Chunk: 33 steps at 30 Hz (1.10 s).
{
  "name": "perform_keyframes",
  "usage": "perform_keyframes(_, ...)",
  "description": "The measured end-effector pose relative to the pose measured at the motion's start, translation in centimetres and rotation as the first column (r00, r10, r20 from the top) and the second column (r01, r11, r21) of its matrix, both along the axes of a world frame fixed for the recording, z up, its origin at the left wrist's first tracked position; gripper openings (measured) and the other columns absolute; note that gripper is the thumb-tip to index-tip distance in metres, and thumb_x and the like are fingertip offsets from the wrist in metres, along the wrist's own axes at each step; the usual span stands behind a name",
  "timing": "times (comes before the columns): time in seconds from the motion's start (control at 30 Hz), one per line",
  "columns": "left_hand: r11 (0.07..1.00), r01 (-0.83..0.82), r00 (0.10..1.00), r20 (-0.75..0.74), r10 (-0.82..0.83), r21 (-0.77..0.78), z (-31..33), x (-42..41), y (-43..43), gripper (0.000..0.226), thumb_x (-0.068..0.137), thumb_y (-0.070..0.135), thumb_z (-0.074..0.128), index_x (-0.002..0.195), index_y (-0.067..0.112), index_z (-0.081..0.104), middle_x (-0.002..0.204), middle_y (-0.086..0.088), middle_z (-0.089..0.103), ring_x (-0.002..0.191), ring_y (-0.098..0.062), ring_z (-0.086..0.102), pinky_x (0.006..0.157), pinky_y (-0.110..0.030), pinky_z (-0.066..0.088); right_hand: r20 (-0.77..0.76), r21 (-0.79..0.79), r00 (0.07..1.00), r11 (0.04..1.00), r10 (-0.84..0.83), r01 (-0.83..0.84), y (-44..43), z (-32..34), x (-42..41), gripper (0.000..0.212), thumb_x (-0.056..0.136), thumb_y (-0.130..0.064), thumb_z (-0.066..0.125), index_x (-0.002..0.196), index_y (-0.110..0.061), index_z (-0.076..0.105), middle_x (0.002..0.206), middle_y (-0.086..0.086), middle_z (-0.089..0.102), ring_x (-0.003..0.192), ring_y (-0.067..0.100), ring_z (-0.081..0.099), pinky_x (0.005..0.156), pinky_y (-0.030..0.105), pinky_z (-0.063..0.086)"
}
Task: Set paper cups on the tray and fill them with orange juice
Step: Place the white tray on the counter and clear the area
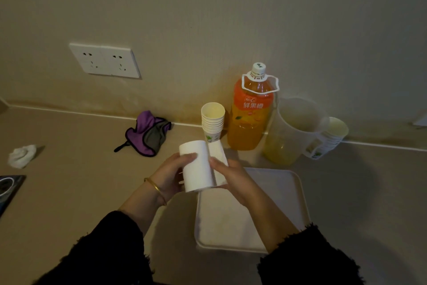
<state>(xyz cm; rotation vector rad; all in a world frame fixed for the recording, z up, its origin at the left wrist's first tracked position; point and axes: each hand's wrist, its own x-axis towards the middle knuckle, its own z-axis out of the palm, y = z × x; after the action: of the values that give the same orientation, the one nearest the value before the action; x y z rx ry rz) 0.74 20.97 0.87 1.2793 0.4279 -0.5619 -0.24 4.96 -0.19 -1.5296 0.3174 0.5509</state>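
Black sleeves (pixel 104 250), then hands over the white tray (pixel 288 192): left hand (pixel 169 177) curls round a paper roll (pixel 196 165), right hand (pixel 234 182) pinches its loose sheet (pixel 218 153).

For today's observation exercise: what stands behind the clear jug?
A stack of paper cups, open end up. The handle of the jug covers the stack's left side.

left hand (pixel 169 177) grips tissue roll (pixel 196 169) | right hand (pixel 235 180) pinches loose sheet (pixel 218 157)
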Motion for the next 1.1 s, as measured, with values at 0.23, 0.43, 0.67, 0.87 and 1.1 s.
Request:
perform_keyframes(0.23, 0.985, 0.102, 0.994, 0.063, -0.094, -0.143, -1.5, 0.3, -0.2, 0.067, 0.052, 0.017, 0.075, 0.116, 0.014, 0.058, 0.098, -0.013, 0.071, 0.084, -0.028, 0.069, 0.062, -0.040, 0.056, 0.163, 0.015, 0.986, 0.999, -0.042, 0.040, 0.5, 1.5, 0.9, 0.030, 0.089, -0.030, 0.062, 0.116, -0.034, 0.049, 0.119, -0.002, 0.056, 0.108, 0.017, 0.054, 0.098, 0.041, 0.045)
perform_keyframes(0.43, 0.998, 0.025, 0.997, 0.070, -0.022, -0.050, -3.2, 0.6, -2.3, 0.016, 0.079, 0.008, 0.067, 0.093, 0.010, 0.060, 0.071, -0.005, 0.071, 0.060, -0.016, 0.068, 0.049, -0.028, 0.055, 0.237, 0.267, 0.948, 0.952, -0.212, 0.147, 3.0, 3.4, 2.1, 0.013, 0.096, -0.019, 0.052, 0.090, -0.027, 0.060, 0.070, -0.013, 0.066, 0.065, 0.002, 0.062, 0.063, 0.018, 0.051)
perform_keyframes(0.67, 0.954, -0.117, 0.990, 0.113, 0.088, 0.275, -5.3, 2.8, -2.3, 0.035, 0.090, 0.025, 0.053, 0.111, -0.003, 0.056, 0.107, -0.012, 0.053, 0.095, -0.019, 0.045, 0.071, -0.022, 0.044, -0.194, 0.733, 0.951, 0.609, -0.239, 0.302, 5.7, 4.2, 3.5, 0.033, 0.102, -0.036, 0.032, 0.078, -0.014, 0.038, 0.044, -0.004, 0.036, 0.029, 0.003, 0.025, 0.029, 0.014, 0.021)
perform_keyframes(0.87, 0.794, -0.276, 0.961, 0.165, 0.222, 0.541, -4.2, 6.3, 2.3, 0.087, 0.044, 0.045, 0.082, 0.114, -0.002, 0.060, 0.112, -0.019, 0.063, 0.095, -0.033, 0.063, 0.084, -0.045, 0.053, -0.059, 0.314, 0.945, 0.893, -0.321, 0.323, 4.1, 2.8, 5.3, 0.029, 0.094, -0.024, 0.055, 0.118, -0.008, 0.056, 0.100, 0.016, 0.066, 0.079, 0.024, 0.063, 0.065, 0.032, 0.052)
perform_keyframes(1.1, 0.537, -0.499, 0.860, 0.467, 0.207, 0.680, -3.1, 10.0, 8.5, 0.049, 0.062, 0.020, 0.081, 0.105, 0.014, 0.057, 0.100, -0.007, 0.061, 0.090, -0.025, 0.059, 0.078, -0.039, 0.051, 0.012, 0.180, 0.970, 0.955, -0.242, 0.236, 1.8, 0.1, 5.4, 0.034, 0.092, -0.007, 0.055, 0.126, -0.006, 0.054, 0.113, 0.013, 0.064, 0.103, 0.030, 0.062, 0.090, 0.044, 0.050)
